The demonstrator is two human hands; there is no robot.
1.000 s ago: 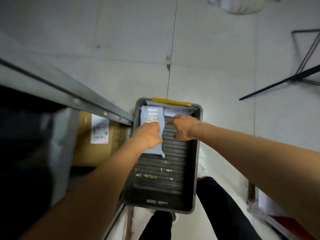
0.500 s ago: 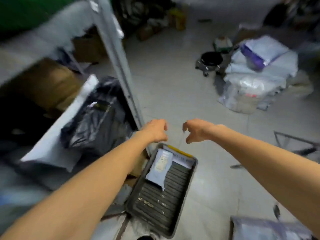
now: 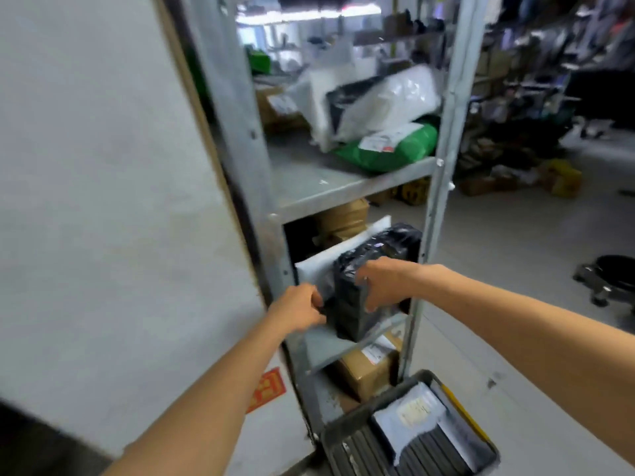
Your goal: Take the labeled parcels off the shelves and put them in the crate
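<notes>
**Arms:** two, bare, both stretched forward to the middle shelf of the rack point(image 3: 443, 166), forearms converging toward it.

**Left hand** point(image 3: 299, 312): one. It is knuckles up at the front left of the rack's middle shelf. The fingers are curled tight and grip the lower left edge of the black parcel point(image 3: 350, 317).

**Right hand** point(image 3: 385, 286): one. The palm faces the rack. The fingers are spread and hooked over the black parcel's top and right side, grasping it.

**Black parcel:** one, in glossy film. It stands upright at the front edge of the rack's middle shelf, between the two hands. Its label cannot be made out.

**White parcel** point(image 3: 319, 266): one, flat. It leans on the same shelf of the rack, against the black parcel's far side.

**Rear box** point(image 3: 343, 218): one, brown, deeper in on the rack's middle shelf.

**Upper shelf of the rack:**
- Green parcel point(image 3: 388, 152): one, with a white label.
- White bag point(image 3: 388, 97): one, lying on top of the green parcel.
- Anything farther in is too blurred to count.

**Bottom shelf of the rack:** low box point(image 3: 364, 372), one, brown card, labelled.

**Crate** point(image 3: 357, 451): one, grey, on the floor at the foot of the rack. It holds one grey parcel point(image 3: 398, 438), label face up. Whether another lies beneath it cannot be told.

**Stool** point(image 3: 615, 280): one, black, on casters, well to the right of the rack.
</notes>
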